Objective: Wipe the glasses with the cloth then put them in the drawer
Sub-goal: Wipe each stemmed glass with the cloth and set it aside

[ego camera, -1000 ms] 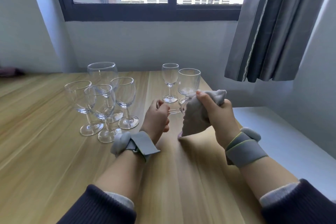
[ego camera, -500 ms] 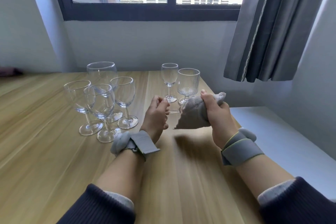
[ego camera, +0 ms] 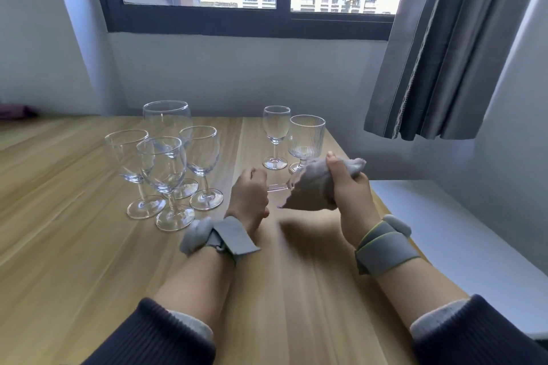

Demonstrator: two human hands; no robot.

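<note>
Both hands work just above the pale wooden table (ego camera: 89, 246), near its right edge. The left hand (ego camera: 250, 197) has its fingers curled round the foot end of a clear stemmed glass (ego camera: 277, 187) held sideways, only its stem showing between the two hands. The right hand (ego camera: 348, 187) grips a crumpled grey cloth (ego camera: 311, 190) bunched over the bowl of that glass, thumb pressed on top; the bowl itself is hidden inside the cloth. Just beyond the hands stand a small plain wine glass (ego camera: 276, 135) and, to its right and close to the table's edge, a ribbed stemmed goblet (ego camera: 305, 141), both upright. To the left, well apart from the hands, four clear round-bowled wine glasses (ego camera: 166, 157) stand upright in a tight cluster, their feet near or touching one another. Bare tabletop stretches between that cluster and the hands, and across the whole near part of the table under the forearms. Off the table's right edge lies a lower white surface (ego camera: 459, 240). A grey curtain (ego camera: 444, 53) hangs at the far right beside the dark-framed window (ego camera: 252, 21). Grey bands (ego camera: 382, 249) wrap both wrists. No drawer shows in this view.
</note>
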